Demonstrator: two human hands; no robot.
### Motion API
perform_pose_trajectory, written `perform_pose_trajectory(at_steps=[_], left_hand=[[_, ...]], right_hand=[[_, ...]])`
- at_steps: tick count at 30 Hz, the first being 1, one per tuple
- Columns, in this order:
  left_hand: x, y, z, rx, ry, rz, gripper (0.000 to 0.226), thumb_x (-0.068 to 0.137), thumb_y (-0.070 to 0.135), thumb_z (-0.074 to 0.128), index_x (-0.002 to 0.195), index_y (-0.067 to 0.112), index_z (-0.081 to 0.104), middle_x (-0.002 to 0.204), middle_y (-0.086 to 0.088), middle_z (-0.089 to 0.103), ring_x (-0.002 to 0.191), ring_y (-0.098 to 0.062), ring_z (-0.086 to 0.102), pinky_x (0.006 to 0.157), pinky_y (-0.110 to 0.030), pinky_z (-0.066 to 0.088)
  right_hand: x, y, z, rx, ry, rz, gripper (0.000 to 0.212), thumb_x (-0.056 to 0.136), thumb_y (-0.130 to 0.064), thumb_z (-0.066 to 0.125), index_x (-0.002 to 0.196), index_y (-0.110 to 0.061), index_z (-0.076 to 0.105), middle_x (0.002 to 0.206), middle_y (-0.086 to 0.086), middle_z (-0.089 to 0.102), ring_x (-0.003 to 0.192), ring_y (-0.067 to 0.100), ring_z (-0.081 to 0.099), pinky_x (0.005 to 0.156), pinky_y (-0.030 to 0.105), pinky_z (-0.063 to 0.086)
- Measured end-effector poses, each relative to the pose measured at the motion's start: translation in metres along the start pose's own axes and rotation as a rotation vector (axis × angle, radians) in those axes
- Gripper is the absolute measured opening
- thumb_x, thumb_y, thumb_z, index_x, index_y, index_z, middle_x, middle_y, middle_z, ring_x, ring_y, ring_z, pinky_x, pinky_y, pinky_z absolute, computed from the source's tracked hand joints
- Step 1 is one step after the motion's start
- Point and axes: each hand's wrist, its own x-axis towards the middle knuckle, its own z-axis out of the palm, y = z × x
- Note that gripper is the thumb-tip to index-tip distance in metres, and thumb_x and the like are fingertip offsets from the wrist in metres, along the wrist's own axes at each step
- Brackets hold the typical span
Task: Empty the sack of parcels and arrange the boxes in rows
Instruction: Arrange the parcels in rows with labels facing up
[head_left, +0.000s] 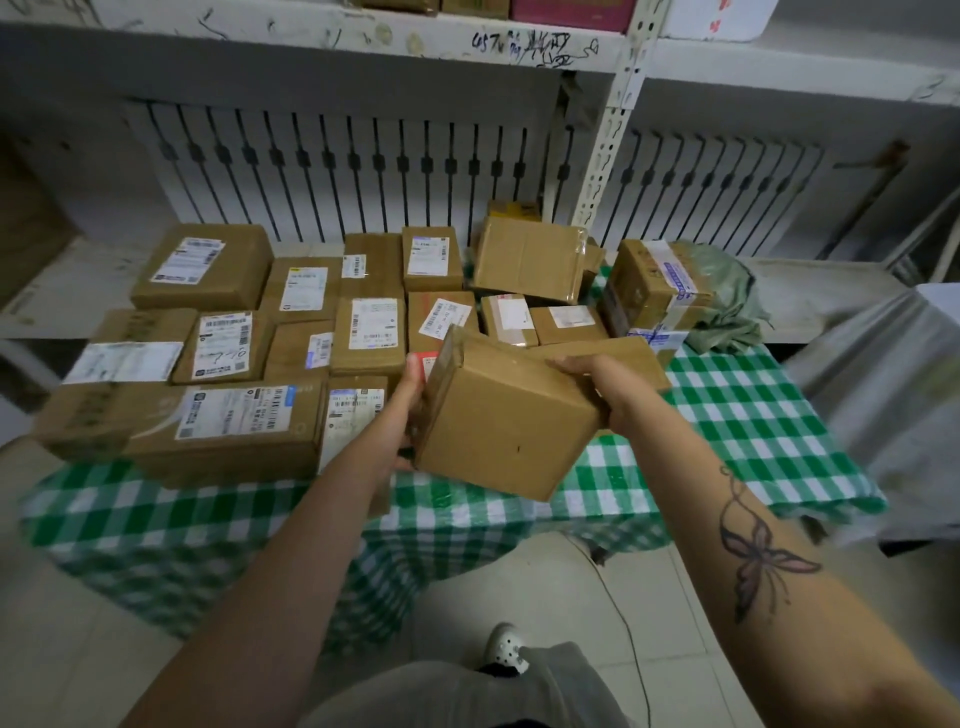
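The left hand (410, 410) and right hand (597, 382) clamp a plain, tilted cardboard box (498, 431) above the checked-cloth surface (753, 415) — fingers (401, 461) curled round its sides. Labelled brown boxes (234, 338) sit in rows just left; the crumpled green sack (727, 301) lies far right.

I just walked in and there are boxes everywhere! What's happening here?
A person's left hand and right hand grip a plain brown box above the green checked tablecloth. Labelled boxes already sit in rows on the left. A few jumbled boxes lie at the back, beside the crumpled green sack.
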Motion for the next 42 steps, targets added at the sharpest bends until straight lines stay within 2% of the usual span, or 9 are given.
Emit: perform_pose_trajectory(at_steps=[4, 7, 10, 12, 16, 20, 25, 36, 42], left_hand=[[-0.004, -0.004, -0.002, 0.042, 0.017, -0.012, 0.097, 0.067, 0.086, 0.019, 0.141, 0.028, 0.040, 0.146, -0.011, 0.040, 0.132, -0.034, 0.040, 0.106, -0.052, 0.034], [-0.007, -0.007, -0.001, -0.061, -0.053, -0.038, 0.092, 0.061, 0.087, 0.037, 0.133, 0.031, 0.048, 0.131, -0.006, 0.053, 0.120, -0.031, 0.047, 0.095, -0.050, 0.040], [-0.008, -0.007, 0.003, -0.087, -0.058, 0.015, 0.047, 0.083, 0.052, 0.058, 0.127, 0.037, 0.049, 0.122, -0.002, 0.058, 0.103, -0.025, 0.054, 0.083, -0.046, 0.046], [-0.007, -0.007, 0.004, -0.090, 0.005, 0.042, 0.049, 0.089, 0.028, 0.055, 0.134, 0.040, 0.041, 0.113, -0.001, 0.057, 0.094, -0.023, 0.054, 0.069, -0.039, 0.044], [-0.003, -0.011, -0.001, -0.091, -0.009, -0.011, 0.055, 0.086, 0.016, 0.055, 0.134, 0.037, 0.040, 0.121, -0.007, 0.056, 0.101, -0.031, 0.054, 0.074, -0.043, 0.046], [0.001, -0.023, -0.004, 0.094, -0.031, -0.074, 0.045, 0.084, 0.004, 0.057, 0.125, 0.019, 0.047, 0.114, -0.008, 0.061, 0.100, -0.028, 0.057, 0.084, -0.047, 0.048], [0.007, -0.032, -0.005, 0.367, 0.057, -0.032, 0.051, 0.081, 0.007, 0.067, 0.129, 0.011, 0.050, 0.130, -0.009, 0.058, 0.117, -0.029, 0.055, 0.104, -0.047, 0.042], [0.024, -0.034, -0.007, 0.779, 0.210, -0.057, 0.045, 0.084, 0.022, 0.068, 0.122, 0.004, 0.053, 0.124, -0.013, 0.059, 0.114, -0.029, 0.057, 0.096, -0.037, 0.047], [0.037, -0.043, -0.012, 0.804, 0.299, 0.011, 0.040, 0.084, 0.015, 0.064, 0.123, 0.010, 0.053, 0.120, -0.012, 0.059, 0.107, -0.027, 0.059, 0.075, -0.030, 0.047]], right_hand=[[0.003, 0.010, 0.002, 0.079, 0.004, 0.020, 0.029, 0.086, -0.039, 0.062, 0.094, -0.013, 0.053, 0.089, 0.005, 0.055, 0.080, 0.021, 0.054, 0.080, 0.039, 0.046], [0.005, 0.018, 0.009, 0.068, 0.002, 0.026, 0.026, 0.090, -0.033, 0.059, 0.084, -0.009, 0.053, 0.084, 0.006, 0.057, 0.074, 0.020, 0.054, 0.078, 0.041, 0.048], [0.008, 0.025, 0.013, -0.005, 0.011, 0.032, 0.037, 0.085, -0.023, 0.067, 0.112, -0.001, 0.054, 0.101, 0.014, 0.064, 0.079, 0.023, 0.062, 0.063, 0.036, 0.053], [0.010, 0.028, 0.012, -0.028, -0.001, 0.063, 0.039, 0.084, -0.023, 0.068, 0.114, -0.002, 0.053, 0.099, 0.013, 0.064, 0.076, 0.022, 0.063, 0.055, 0.032, 0.051], [0.006, 0.034, 0.010, -0.117, -0.085, 0.163, 0.026, 0.086, -0.035, 0.063, 0.088, -0.010, 0.058, 0.087, 0.006, 0.063, 0.078, 0.020, 0.059, 0.081, 0.034, 0.049], [0.010, 0.045, 0.018, -0.231, -0.110, 0.176, 0.016, 0.090, -0.018, 0.060, 0.102, -0.009, 0.055, 0.096, 0.005, 0.063, 0.091, 0.023, 0.059, 0.086, 0.041, 0.048], [0.019, 0.063, 0.036, -0.259, -0.093, 0.156, 0.031, 0.091, -0.005, 0.058, 0.121, 0.000, 0.053, 0.124, 0.016, 0.060, 0.108, 0.031, 0.056, 0.083, 0.044, 0.048], [0.038, 0.079, 0.055, -0.340, -0.075, 0.207, 0.023, 0.095, -0.005, 0.050, 0.116, 0.003, 0.051, 0.123, 0.020, 0.058, 0.114, 0.036, 0.057, 0.088, 0.049, 0.051], [0.045, 0.070, 0.058, -0.296, -0.069, 0.186, 0.027, 0.095, -0.004, 0.048, 0.121, 0.004, 0.052, 0.115, 0.017, 0.062, 0.093, 0.030, 0.057, 0.078, 0.044, 0.051]])
